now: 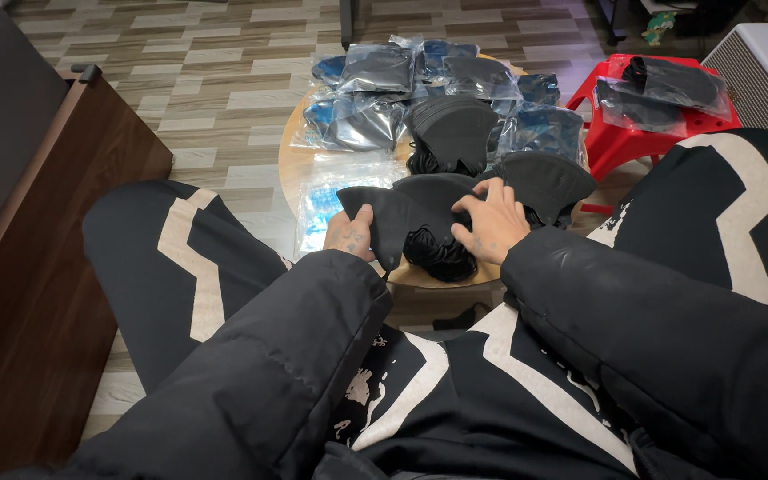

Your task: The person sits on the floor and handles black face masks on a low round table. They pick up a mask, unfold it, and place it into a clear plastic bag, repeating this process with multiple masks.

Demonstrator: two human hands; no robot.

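My left hand (351,234) pinches a folded black face mask (388,222) at the near edge of a small round wooden table (293,162). My right hand (490,222) rests with curled fingers on a stack of black masks (435,197) beside it. Their black ear loops (440,255) bunch up just below the stack. More black masks lie in two piles: one further back (452,129) and one to the right (544,180). Both arms wear puffy black sleeves.
Several clear plastic bags of masks (375,71) crowd the table's far side, and an empty clear bag (326,200) lies at the left. A red plastic stool (620,142) holds more bagged masks at the right. A brown wooden cabinet (46,249) stands to the left, and a white grille-fronted box (762,71) is at the top right.
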